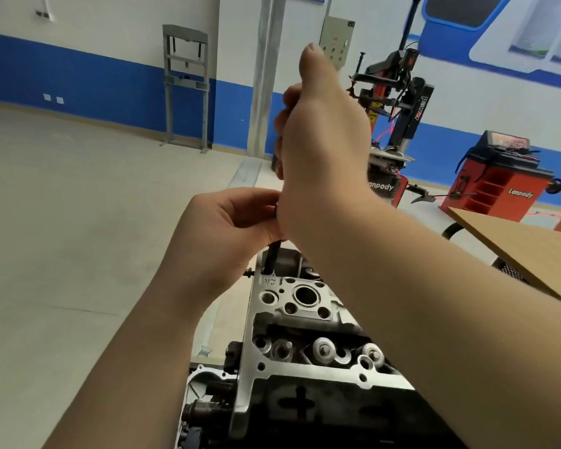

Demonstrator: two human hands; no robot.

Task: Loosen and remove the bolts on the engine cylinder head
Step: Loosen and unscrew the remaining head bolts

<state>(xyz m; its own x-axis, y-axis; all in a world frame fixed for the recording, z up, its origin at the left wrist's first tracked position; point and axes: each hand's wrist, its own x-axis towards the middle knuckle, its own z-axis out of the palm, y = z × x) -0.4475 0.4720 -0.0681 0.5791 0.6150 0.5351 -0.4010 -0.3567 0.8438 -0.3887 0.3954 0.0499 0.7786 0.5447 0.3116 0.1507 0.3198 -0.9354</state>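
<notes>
- Both hands gripped a dark tool shaft (270,258): the right hand (321,140) curled round its upper part, the left hand (227,228) pinched it just below.
- Its lower end sat in the cylinder head (305,322) at the far corner, beside a cast "2A" mark (269,281).
- Behind the cylinder head, red machines read "Lanpody" (520,193) and "power" (421,108).
</notes>
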